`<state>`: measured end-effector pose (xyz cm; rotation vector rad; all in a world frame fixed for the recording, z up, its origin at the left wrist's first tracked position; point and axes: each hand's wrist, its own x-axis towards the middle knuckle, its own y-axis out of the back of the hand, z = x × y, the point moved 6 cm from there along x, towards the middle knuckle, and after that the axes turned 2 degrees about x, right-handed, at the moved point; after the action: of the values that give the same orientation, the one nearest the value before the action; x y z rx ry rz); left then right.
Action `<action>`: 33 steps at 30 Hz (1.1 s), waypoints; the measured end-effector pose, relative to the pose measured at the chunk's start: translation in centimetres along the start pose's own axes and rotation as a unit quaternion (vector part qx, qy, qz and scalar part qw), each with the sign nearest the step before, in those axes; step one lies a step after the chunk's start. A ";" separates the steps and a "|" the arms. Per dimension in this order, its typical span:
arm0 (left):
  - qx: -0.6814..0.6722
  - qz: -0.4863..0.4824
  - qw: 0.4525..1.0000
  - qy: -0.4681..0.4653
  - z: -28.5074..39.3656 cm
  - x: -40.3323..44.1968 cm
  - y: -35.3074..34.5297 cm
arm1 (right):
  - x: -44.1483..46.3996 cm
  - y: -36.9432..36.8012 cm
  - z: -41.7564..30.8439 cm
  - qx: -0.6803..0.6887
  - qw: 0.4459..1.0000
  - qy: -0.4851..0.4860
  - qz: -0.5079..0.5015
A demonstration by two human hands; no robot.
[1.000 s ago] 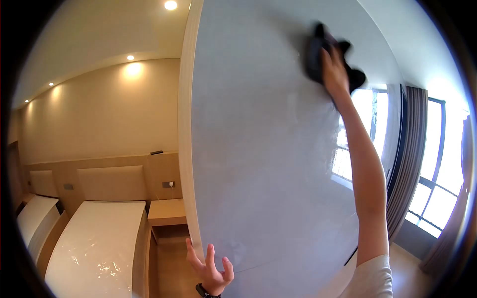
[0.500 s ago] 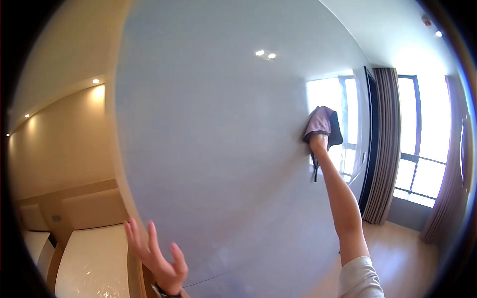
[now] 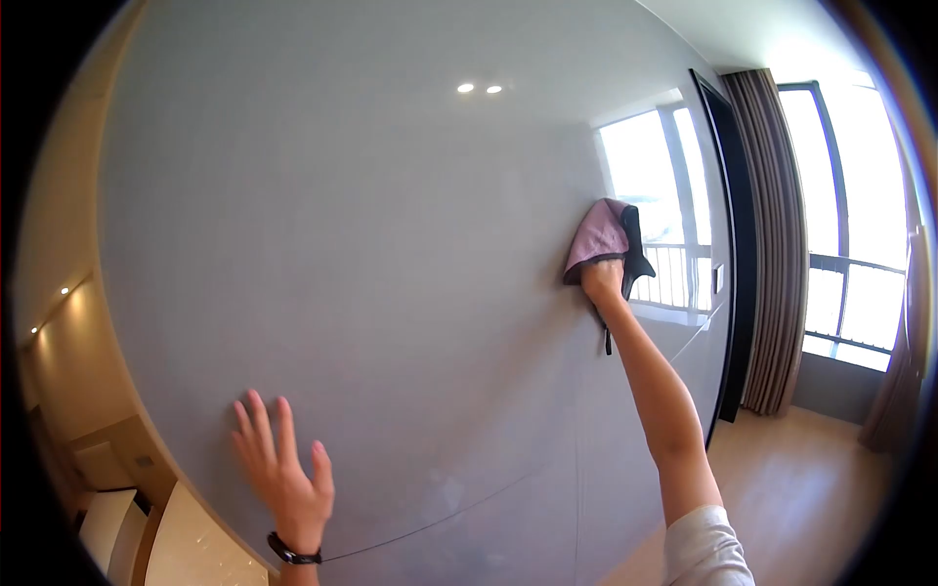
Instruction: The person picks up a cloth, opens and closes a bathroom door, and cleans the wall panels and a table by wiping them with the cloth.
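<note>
A glossy grey wall panel (image 3: 371, 273) fills the middle of the view. My right hand (image 3: 603, 277) presses a pink and black cloth (image 3: 600, 234) against it, beside the window's reflection; the cloth covers most of the fingers. A dark strap end hangs below the wrist. Lower left, my left hand (image 3: 283, 474) is spread with fingers apart, at or close to the panel, holding nothing. It wears a black wristband (image 3: 293, 550).
To the right are a black door frame (image 3: 728, 273), a brown curtain (image 3: 767, 244), a bright window (image 3: 860, 215) and pale wood floor (image 3: 806, 469). At the lower left stand beds with a white mattress (image 3: 200, 537). Two ceiling lights reflect high on the panel.
The view has swung right, away from the beds. My right hand has brought the cloth down from high on the panel. My left hand now appears over the panel rather than near its left edge.
</note>
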<state>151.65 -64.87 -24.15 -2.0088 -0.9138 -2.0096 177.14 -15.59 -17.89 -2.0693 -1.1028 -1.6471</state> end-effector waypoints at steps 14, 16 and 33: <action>-0.012 -0.010 0.999 0.033 17.4 -12.0 -12.7 | -3.0 -6.2 19.9 0.094 0.995 -0.035 0.027; 0.025 -0.003 0.999 0.040 17.7 -12.6 -13.4 | -2.7 -5.3 21.1 0.074 0.997 -0.022 -0.002; 0.016 0.112 0.991 0.070 19.8 -12.1 -12.8 | 19.8 6.5 0.6 -0.038 0.923 0.340 0.178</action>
<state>162.99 -48.10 -41.20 -1.8343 -0.6565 -1.9684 183.33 -11.92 1.67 -1.4103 -0.4083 -1.9838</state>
